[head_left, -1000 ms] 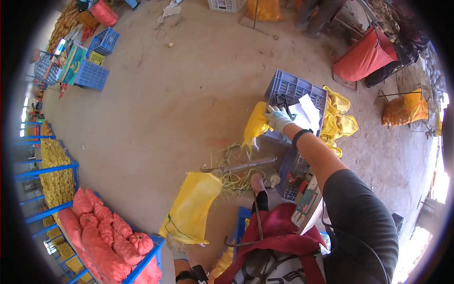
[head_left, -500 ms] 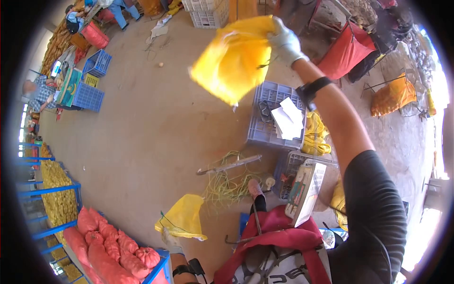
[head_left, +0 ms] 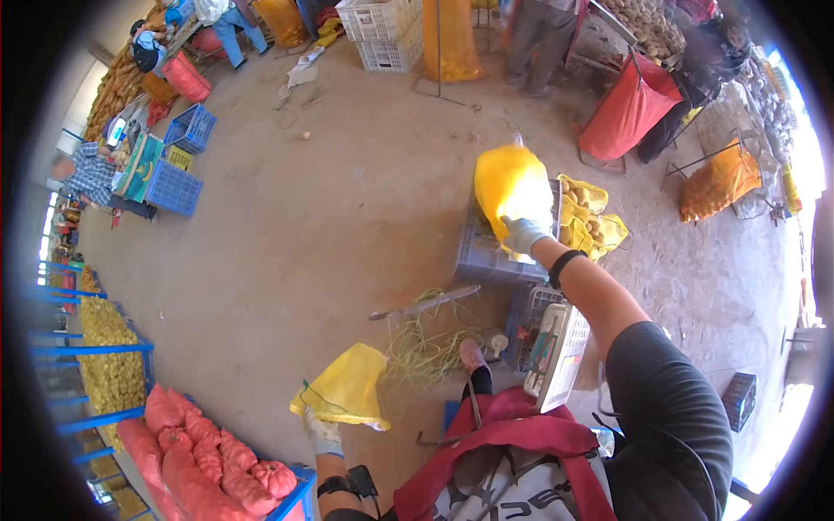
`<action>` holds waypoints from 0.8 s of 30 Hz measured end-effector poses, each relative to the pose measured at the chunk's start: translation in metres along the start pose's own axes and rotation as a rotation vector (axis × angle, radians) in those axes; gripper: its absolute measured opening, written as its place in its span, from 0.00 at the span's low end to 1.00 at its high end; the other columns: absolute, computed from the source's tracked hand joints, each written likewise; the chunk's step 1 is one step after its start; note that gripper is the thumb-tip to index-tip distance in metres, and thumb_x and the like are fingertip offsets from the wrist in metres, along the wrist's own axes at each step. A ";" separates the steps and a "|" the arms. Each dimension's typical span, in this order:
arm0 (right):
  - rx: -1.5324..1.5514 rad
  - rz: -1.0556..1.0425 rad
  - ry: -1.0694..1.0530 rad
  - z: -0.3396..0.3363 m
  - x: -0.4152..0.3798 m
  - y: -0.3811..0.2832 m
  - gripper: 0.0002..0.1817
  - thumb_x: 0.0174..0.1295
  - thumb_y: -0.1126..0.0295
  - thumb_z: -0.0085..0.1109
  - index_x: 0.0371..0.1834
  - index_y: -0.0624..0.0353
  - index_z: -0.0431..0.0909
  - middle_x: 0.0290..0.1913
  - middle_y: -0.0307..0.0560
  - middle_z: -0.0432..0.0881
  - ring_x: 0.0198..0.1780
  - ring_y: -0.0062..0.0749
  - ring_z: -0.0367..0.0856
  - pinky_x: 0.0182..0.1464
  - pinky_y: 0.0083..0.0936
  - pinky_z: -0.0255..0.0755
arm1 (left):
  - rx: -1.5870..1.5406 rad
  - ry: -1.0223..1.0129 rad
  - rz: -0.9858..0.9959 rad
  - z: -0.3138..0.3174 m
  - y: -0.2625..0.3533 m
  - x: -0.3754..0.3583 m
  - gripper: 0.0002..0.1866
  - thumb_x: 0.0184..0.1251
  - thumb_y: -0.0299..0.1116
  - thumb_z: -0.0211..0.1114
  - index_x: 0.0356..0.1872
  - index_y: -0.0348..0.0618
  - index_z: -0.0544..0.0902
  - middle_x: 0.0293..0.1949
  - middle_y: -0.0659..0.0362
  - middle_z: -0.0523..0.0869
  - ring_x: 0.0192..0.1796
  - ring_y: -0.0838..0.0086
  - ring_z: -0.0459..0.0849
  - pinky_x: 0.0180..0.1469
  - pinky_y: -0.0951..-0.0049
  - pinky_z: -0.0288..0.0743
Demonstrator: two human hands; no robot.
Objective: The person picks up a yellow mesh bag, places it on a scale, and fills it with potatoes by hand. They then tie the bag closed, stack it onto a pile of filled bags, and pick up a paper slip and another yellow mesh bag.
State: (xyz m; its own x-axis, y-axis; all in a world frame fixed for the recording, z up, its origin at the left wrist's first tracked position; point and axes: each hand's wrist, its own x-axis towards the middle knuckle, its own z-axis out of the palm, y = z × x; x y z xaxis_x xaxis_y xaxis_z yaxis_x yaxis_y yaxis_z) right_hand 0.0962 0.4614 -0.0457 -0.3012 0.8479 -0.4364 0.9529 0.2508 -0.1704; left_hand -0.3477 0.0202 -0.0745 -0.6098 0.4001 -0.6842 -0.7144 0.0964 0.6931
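My left hand point(head_left: 323, 431), in a pale glove, grips the lower edge of a flat yellow mesh bag point(head_left: 347, 386) with a dark drawstring. My right hand point(head_left: 526, 236), also gloved, is closed on another yellow mesh bag point(head_left: 512, 184). This second bag hangs over the grey-blue plastic crate point(head_left: 486, 256) and hides most of its top. Below me, a dark red bag point(head_left: 512, 412) is spread on a metal frame. A white weighing scale point(head_left: 560, 356) stands tilted in my view beside it.
Yellow bags of potatoes point(head_left: 595, 230) lie right of the crate. Green twine point(head_left: 426, 347) is heaped on the floor near a metal bar point(head_left: 426, 302). Full red sacks point(head_left: 208, 460) fill a blue-railed rack at lower left. Other people point(head_left: 539, 43) stand farther off.
My right hand has come down and nearer with its yellow bag, now over the crate where papers showed before. The left hand's bag has shifted slightly up and right.
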 end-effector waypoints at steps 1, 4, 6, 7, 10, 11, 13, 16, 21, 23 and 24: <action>0.003 -0.005 -0.004 0.011 0.003 0.002 0.20 0.54 0.61 0.50 0.50 0.56 0.73 0.43 0.55 0.80 0.46 0.49 0.79 0.48 0.39 0.71 | -0.019 -0.019 -0.040 0.002 0.001 -0.004 0.23 0.67 0.47 0.45 0.57 0.45 0.68 0.57 0.56 0.73 0.58 0.60 0.71 0.58 0.52 0.66; -0.040 0.102 -0.335 0.013 -0.006 0.004 0.31 0.50 0.47 0.52 0.52 0.59 0.73 0.51 0.58 0.76 0.55 0.48 0.72 0.56 0.36 0.65 | -0.089 -0.041 -0.168 0.022 0.003 -0.021 0.23 0.67 0.46 0.45 0.58 0.46 0.68 0.58 0.57 0.72 0.59 0.62 0.70 0.58 0.53 0.66; -0.049 0.095 -0.296 -0.021 -0.023 -0.003 0.30 0.50 0.48 0.52 0.50 0.59 0.74 0.51 0.58 0.76 0.54 0.48 0.72 0.56 0.36 0.65 | -0.118 -0.031 -0.251 0.034 -0.001 -0.026 0.22 0.68 0.46 0.45 0.58 0.46 0.67 0.58 0.57 0.72 0.59 0.62 0.70 0.58 0.53 0.66; -0.056 0.082 -0.262 -0.035 -0.029 -0.008 0.28 0.51 0.49 0.51 0.49 0.59 0.75 0.51 0.59 0.75 0.54 0.48 0.72 0.56 0.36 0.65 | -0.144 -0.013 -0.330 0.039 -0.005 -0.031 0.22 0.68 0.45 0.45 0.59 0.46 0.67 0.58 0.57 0.72 0.59 0.62 0.70 0.59 0.53 0.66; -0.195 -0.586 0.192 0.016 -0.032 -0.017 0.15 0.55 0.58 0.52 0.38 0.57 0.76 0.35 0.48 0.80 0.39 0.42 0.78 0.41 0.35 0.72 | -0.098 -0.031 -0.345 0.074 -0.025 -0.054 0.22 0.68 0.45 0.46 0.57 0.45 0.68 0.54 0.56 0.75 0.55 0.62 0.74 0.57 0.52 0.69; -0.150 -0.900 0.262 0.014 -0.058 -0.048 0.10 0.57 0.62 0.51 0.36 0.54 0.77 0.32 0.46 0.79 0.35 0.39 0.78 0.38 0.33 0.72 | -0.193 -0.102 -0.403 0.086 -0.033 -0.058 0.21 0.68 0.44 0.46 0.58 0.46 0.67 0.55 0.55 0.74 0.55 0.61 0.74 0.57 0.49 0.68; 0.822 -0.872 -0.242 -0.021 -0.136 -0.114 0.15 0.52 0.64 0.58 0.42 0.57 0.76 0.40 0.45 0.80 0.40 0.30 0.79 0.43 0.26 0.72 | -0.204 -0.350 -0.433 0.118 -0.042 -0.080 0.20 0.67 0.41 0.48 0.57 0.45 0.67 0.55 0.54 0.74 0.54 0.61 0.75 0.55 0.50 0.71; 0.765 -0.706 -0.231 0.034 -0.190 -0.207 0.21 0.56 0.56 0.56 0.47 0.60 0.72 0.44 0.51 0.78 0.45 0.41 0.77 0.47 0.32 0.69 | -0.295 -0.396 -0.375 0.147 -0.083 -0.082 0.18 0.66 0.43 0.51 0.53 0.47 0.71 0.47 0.57 0.79 0.48 0.63 0.79 0.49 0.54 0.76; 0.601 -0.484 -0.295 0.026 -0.217 -0.228 0.15 0.62 0.57 0.46 0.42 0.56 0.72 0.39 0.56 0.78 0.43 0.52 0.76 0.45 0.38 0.69 | -0.133 -0.382 -0.243 0.163 -0.074 -0.112 0.21 0.65 0.49 0.52 0.54 0.49 0.69 0.48 0.58 0.78 0.48 0.65 0.78 0.48 0.56 0.75; 0.557 -0.487 -0.219 0.033 -0.217 -0.228 0.15 0.62 0.57 0.45 0.42 0.56 0.71 0.38 0.56 0.79 0.42 0.52 0.77 0.44 0.38 0.69 | -0.028 -0.344 -0.284 0.174 -0.059 -0.134 0.24 0.63 0.52 0.54 0.55 0.48 0.69 0.48 0.57 0.78 0.47 0.65 0.79 0.48 0.61 0.75; 0.538 -0.526 -0.143 0.032 -0.214 -0.226 0.15 0.62 0.57 0.45 0.42 0.56 0.71 0.38 0.56 0.79 0.42 0.52 0.77 0.44 0.39 0.69 | 0.012 -0.345 -0.285 0.187 -0.041 -0.159 0.26 0.60 0.50 0.60 0.55 0.45 0.69 0.47 0.57 0.78 0.45 0.68 0.79 0.47 0.67 0.75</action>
State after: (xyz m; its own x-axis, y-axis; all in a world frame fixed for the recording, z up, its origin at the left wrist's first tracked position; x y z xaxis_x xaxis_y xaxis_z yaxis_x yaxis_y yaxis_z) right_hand -0.0562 0.2086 0.0579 -0.7467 0.6021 -0.2829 0.5459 0.3115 -0.7778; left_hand -0.1576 0.1225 0.0485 -0.2376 0.6364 -0.7339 -0.8318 0.2569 0.4920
